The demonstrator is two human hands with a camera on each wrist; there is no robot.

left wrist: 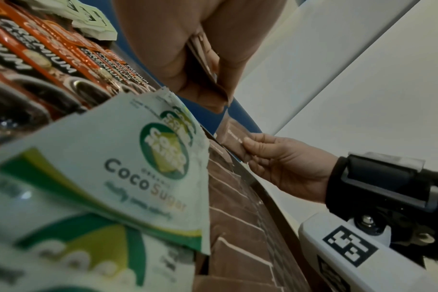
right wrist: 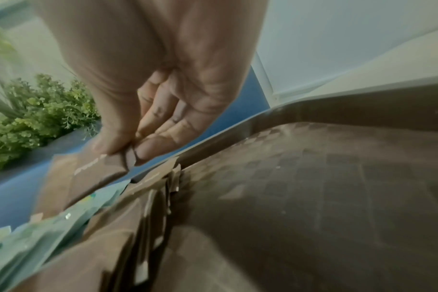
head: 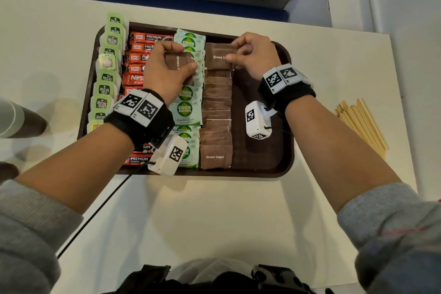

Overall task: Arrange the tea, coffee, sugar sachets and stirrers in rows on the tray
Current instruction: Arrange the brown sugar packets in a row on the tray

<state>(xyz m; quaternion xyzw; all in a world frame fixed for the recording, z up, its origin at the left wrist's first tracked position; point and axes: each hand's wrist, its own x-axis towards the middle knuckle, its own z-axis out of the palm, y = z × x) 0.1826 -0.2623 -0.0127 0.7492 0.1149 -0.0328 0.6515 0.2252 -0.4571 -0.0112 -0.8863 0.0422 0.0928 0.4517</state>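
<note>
- The left hand [head: 167, 64] grasps a small stack of brown sugar sachets [head: 179, 62] between thumb and curled fingers, held above the row of coco sugar sachets [head: 188, 107].
- The right hand [head: 253, 53] pinches a single brown sugar sachet [head: 218, 56] by its right edge, thumb on top and fingertips [right wrist: 148, 152] beneath, at the far end of the brown sugar row [head: 216, 122].
- That row runs from the right hand back toward the person, the sachets overlapping; it lies just right of the coco sugar row.
- Left of the left hand lie a row of red coffee sticks [head: 140, 55] and, beyond it, a row of green tea bags [head: 108, 64] along the tray's left edge.
- All four rows sit on the brown tray [head: 281, 150]; the strip of tray below the right wrist is bare.
- The wooden stirrers [head: 362, 124] lie in a bundle on the white tabletop [head: 214, 210], off the tray, well to the right of the right hand.
- A paper cup [head: 14, 119] lies on the tabletop far left of the left hand.
</note>
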